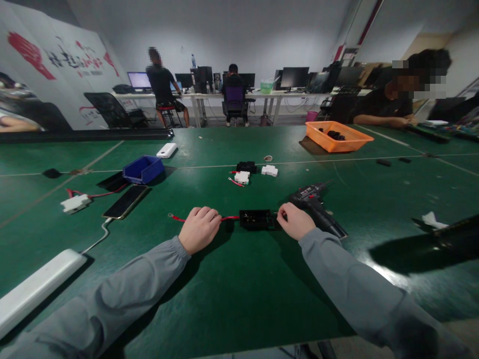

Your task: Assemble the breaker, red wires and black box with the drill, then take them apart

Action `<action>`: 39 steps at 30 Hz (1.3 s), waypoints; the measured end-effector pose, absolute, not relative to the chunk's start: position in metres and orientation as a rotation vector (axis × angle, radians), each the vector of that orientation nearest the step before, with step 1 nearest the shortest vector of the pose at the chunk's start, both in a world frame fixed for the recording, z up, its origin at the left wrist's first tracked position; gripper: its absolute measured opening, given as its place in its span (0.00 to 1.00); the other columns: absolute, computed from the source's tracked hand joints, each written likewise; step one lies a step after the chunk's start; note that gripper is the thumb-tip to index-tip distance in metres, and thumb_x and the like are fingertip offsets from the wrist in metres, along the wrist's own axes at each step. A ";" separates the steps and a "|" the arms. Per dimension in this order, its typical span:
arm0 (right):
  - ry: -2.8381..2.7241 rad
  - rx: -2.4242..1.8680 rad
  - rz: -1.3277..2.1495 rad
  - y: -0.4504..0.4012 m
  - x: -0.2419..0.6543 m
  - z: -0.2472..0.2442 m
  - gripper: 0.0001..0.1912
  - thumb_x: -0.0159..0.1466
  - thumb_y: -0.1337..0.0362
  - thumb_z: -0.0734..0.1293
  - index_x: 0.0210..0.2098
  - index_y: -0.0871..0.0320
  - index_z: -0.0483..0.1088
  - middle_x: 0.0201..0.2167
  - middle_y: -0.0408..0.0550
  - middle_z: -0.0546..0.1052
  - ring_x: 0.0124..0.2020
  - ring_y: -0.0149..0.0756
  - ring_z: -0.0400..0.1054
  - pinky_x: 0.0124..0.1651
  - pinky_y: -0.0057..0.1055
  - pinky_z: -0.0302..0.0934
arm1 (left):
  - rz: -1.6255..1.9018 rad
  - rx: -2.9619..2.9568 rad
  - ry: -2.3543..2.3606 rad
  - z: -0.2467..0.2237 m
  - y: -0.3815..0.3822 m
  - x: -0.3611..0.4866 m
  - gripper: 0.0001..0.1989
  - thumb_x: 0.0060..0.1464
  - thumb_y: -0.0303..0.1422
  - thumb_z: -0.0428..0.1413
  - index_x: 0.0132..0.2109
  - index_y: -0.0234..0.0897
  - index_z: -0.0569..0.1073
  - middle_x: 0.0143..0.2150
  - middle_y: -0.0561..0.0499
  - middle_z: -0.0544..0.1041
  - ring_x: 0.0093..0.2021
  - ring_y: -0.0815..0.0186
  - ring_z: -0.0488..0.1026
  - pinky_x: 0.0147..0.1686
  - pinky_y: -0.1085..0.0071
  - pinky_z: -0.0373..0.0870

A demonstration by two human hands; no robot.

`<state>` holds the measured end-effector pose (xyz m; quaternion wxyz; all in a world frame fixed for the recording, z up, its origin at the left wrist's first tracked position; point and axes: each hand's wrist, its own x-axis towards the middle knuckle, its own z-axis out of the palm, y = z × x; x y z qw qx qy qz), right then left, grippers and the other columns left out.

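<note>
A green table [224, 289] is occupied by scattered parts. Toward its far edge is set an orange basket [331, 144] with dark pieces inside. A white power strip [41, 289] is laid at the left. A drill [316, 207] is placed just beyond the right hand [295, 220], whose thumb and forefinger are drawn close together at the right end of a black housing [256, 227]; whether anything is pinched cannot be told. The housing is seated on the table between the hands, its open side turned up. A red cable [230, 218] at its left is covered by the left hand [201, 230], fingers curled; its grip cannot be told.
</note>
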<state>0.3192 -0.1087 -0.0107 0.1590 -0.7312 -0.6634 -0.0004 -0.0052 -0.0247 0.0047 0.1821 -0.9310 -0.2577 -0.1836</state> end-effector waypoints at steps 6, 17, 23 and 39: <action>-1.891 -2.076 0.007 -0.108 0.319 -0.012 0.02 0.64 0.65 0.63 0.34 0.56 0.66 0.35 0.45 0.72 0.30 0.32 0.67 0.29 0.29 0.51 | -0.528 -2.625 -0.728 0.006 -0.025 -0.005 0.08 0.63 0.31 0.50 0.43 0.38 0.75 0.40 0.47 0.76 0.43 0.60 0.69 0.40 0.60 0.60; -1.913 -2.008 0.022 -0.110 0.320 -0.012 0.03 0.63 0.66 0.63 0.38 0.55 0.66 0.37 0.44 0.72 0.32 0.31 0.68 0.30 0.28 0.53 | -0.520 -2.626 -0.726 0.005 -0.025 -0.005 0.09 0.63 0.32 0.50 0.43 0.38 0.75 0.41 0.47 0.76 0.43 0.60 0.69 0.41 0.59 0.60; -1.913 -2.004 0.037 -0.110 0.320 -0.011 0.04 0.63 0.66 0.63 0.39 0.55 0.67 0.37 0.44 0.72 0.32 0.32 0.68 0.30 0.28 0.53 | -0.530 -2.645 -0.729 0.007 -0.026 -0.005 0.09 0.63 0.31 0.50 0.43 0.39 0.75 0.41 0.46 0.76 0.43 0.59 0.69 0.41 0.59 0.60; -1.960 -1.925 0.035 -0.110 0.320 -0.012 0.04 0.64 0.66 0.63 0.39 0.54 0.68 0.36 0.44 0.71 0.34 0.33 0.67 0.34 0.28 0.56 | -0.525 -2.640 -0.727 0.005 -0.025 -0.005 0.09 0.64 0.31 0.49 0.43 0.38 0.74 0.41 0.46 0.76 0.43 0.59 0.69 0.41 0.60 0.60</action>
